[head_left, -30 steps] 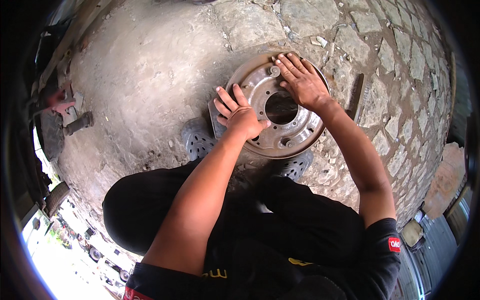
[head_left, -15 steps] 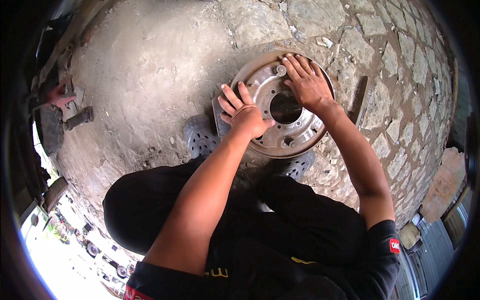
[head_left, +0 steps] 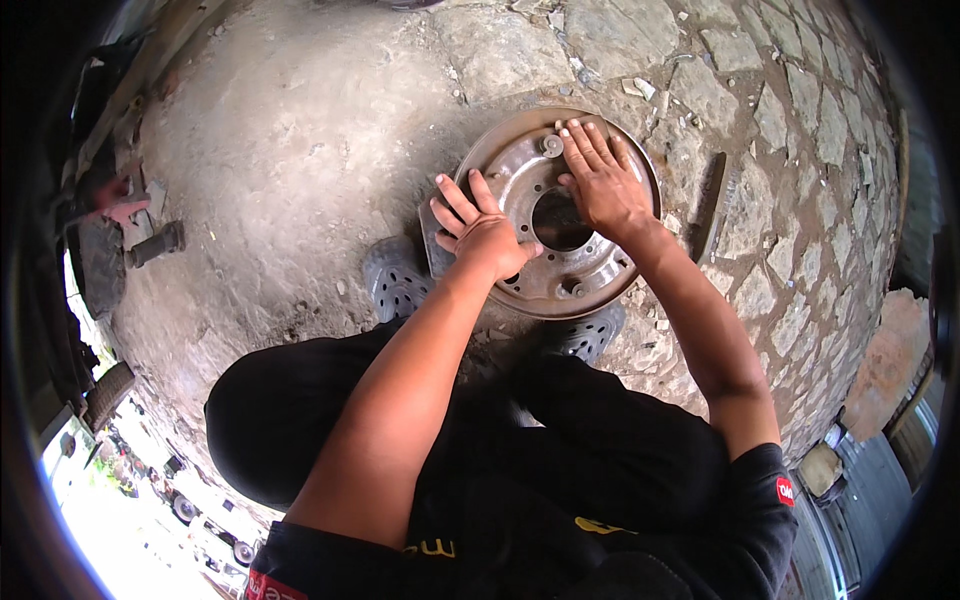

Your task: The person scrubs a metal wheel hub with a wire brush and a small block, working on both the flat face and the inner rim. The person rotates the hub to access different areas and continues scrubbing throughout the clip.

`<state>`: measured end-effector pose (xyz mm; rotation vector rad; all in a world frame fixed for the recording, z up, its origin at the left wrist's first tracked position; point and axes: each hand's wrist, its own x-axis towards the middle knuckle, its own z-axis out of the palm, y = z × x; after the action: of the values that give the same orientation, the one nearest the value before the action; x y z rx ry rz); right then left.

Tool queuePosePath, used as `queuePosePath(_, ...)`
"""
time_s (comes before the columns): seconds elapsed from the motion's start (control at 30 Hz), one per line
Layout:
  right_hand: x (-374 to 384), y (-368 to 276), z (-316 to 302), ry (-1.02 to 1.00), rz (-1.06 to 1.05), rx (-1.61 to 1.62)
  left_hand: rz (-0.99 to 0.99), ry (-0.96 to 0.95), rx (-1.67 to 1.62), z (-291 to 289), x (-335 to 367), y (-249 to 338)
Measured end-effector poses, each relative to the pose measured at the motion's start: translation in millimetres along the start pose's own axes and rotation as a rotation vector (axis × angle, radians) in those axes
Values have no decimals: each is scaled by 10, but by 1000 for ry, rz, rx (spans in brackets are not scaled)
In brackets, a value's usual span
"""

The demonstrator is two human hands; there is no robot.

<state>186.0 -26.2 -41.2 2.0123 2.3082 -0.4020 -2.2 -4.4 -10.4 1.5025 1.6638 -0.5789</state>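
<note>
A round, brownish-grey metal plate (head_left: 600,268), which looks like a drum brake backing plate, lies in front of my shoes. It has a large central hole, smaller bolt holes around that, and a raised rim. My left hand (head_left: 485,240) rests on its left side with fingers spread and thumb stretched toward the central hole. On the upper right of the plate, my right hand (head_left: 606,190) lies flat, fingers extended beside a small round fitting (head_left: 551,146). Neither hand grips anything. Under the left hand, part of the plate's edge is hidden.
My grey perforated clogs (head_left: 396,278) are close to the plate's near edge. A flat metal bar (head_left: 712,208) lies on the stone paving to the right. Far left, a dark cylindrical part (head_left: 157,243) stands out near a red piece (head_left: 118,200).
My right hand has slid slightly inward from the plate's far rim, its fingers closer together. The left hand stays in place on the plate. The view has shifted a little.
</note>
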Motion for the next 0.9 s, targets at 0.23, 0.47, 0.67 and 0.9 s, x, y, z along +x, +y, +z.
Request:
queuePosePath(0.23, 112, -7, -11, 11, 6, 10, 8, -15, 18, -16, -25, 13)
queuePosePath(0.47, 144, -54, -17, -8, 36, -8, 6, -2, 19, -27, -9, 12)
queuePosePath(0.67, -69, -111, 30, -20, 39, -62, -15, -23, 22, -32, -49, 52)
queuePosePath(0.9, -74, -252, 40, -27, 106, -55, 10, -11, 30, -23, 2, 4)
